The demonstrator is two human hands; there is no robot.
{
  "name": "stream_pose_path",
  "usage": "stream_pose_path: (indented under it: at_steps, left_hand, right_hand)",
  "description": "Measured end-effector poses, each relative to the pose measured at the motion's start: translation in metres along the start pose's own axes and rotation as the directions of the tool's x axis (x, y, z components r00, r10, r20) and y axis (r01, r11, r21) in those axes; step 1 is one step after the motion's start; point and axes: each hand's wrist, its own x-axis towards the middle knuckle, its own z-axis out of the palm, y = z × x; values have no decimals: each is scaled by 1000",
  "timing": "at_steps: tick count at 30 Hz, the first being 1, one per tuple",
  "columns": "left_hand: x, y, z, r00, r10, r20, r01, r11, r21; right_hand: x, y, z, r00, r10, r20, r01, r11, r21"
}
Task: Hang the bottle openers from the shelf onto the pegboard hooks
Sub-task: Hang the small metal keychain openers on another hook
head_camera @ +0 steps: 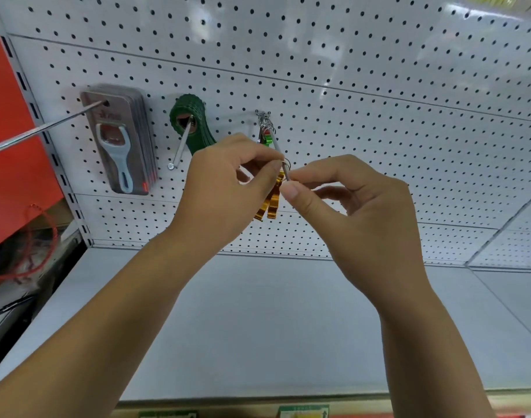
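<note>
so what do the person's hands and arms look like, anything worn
Nothing worn: the left hand and right hand are bare, with no gloves, rings or watch. The visible thumbnail is short and unpainted. Both forearms are bare to the frame edge; no sleeves show.

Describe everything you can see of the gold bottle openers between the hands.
The gold bottle openers are two flat, shiny orange-gold strips, metallic-looking, hanging side by side and slightly tilted. Their tops hide behind the left hand, whose fingertips pinch their wire ring at the tip of the hook. The right hand pinches that tip beside it. Lower ends hang free before the pegboard.
</note>
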Motion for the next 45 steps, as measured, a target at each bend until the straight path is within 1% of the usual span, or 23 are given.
stream_pose_path:
  at_steps: [6,9,18,23,38,45]
  left_hand:
    - [21,-15,5,1000,10,2,-10,1000,16]
    - [31,-20,9,1000,23,-16,-23,998,51]
    - [52,-41,16,980,196,-12,-190,959,209]
    - [55,-44,19,963,265,-41,-250,944,214]
    - [75,-54,21,947,320,16,-310,902,300]
    - [76,-52,22,962,273,16,-266,923,279]
  right_hand:
    - [4,-1,1,1000,9,18,-9,1000,-12]
    - [4,-1,1,1000,12,26,-11,1000,-11]
    - [5,3,-1,999,-19,45,21,999,-38]
    - [4,3,-2,999,-15,45,16,999,-31]
    - [4,2,-5,998,23,61,-20,999,-39]
    - [1,3,-7,998,26,60,-24,999,-33]
